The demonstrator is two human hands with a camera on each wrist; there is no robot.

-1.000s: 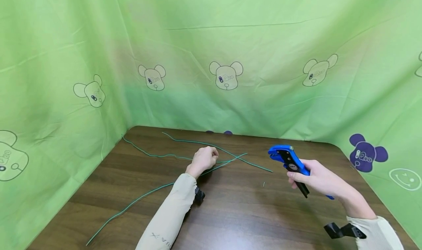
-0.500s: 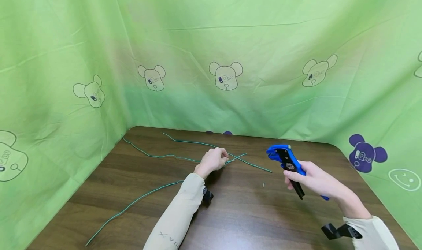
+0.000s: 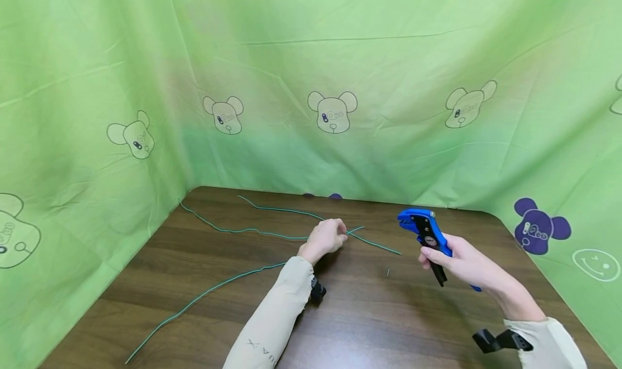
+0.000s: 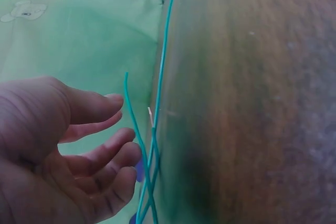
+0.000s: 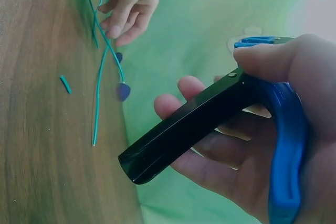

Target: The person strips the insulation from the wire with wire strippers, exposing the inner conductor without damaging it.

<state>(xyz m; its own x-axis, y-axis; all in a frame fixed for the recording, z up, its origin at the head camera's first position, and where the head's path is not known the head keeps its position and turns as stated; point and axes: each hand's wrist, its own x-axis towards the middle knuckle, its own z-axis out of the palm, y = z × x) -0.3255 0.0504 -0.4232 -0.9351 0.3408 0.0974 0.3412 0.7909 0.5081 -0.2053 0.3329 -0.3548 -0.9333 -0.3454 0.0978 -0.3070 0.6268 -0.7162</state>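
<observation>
My left hand [image 3: 324, 238] is over the wires at the back middle of the table, fingers loosely bent. In the left wrist view, its thumb and fingertips lie right beside a green wire's end [image 4: 126, 80], with a gap between thumb and fingers. A pinkish bare tip [image 4: 150, 116] shows on another wire there. Three thin green wires lie about: a long front wire [image 3: 165, 321], a left wire [image 3: 221, 229] and a back wire [image 3: 291, 210], crossing near the hand. Raised at the right, my right hand [image 3: 466, 258] grips a blue and black wire stripper [image 3: 428, 235], its handles spread apart.
A short snippet of green wire [image 3: 388, 273] lies on the brown wooden table [image 3: 350, 315] between the hands. Behind and at both sides hangs a green curtain [image 3: 272, 158] with printed bear heads, bordering the tabletop.
My left hand has moved right along the wires towards their crossing, uncovering more wire behind it. The right hand with the wire stripper has shifted only slightly.
</observation>
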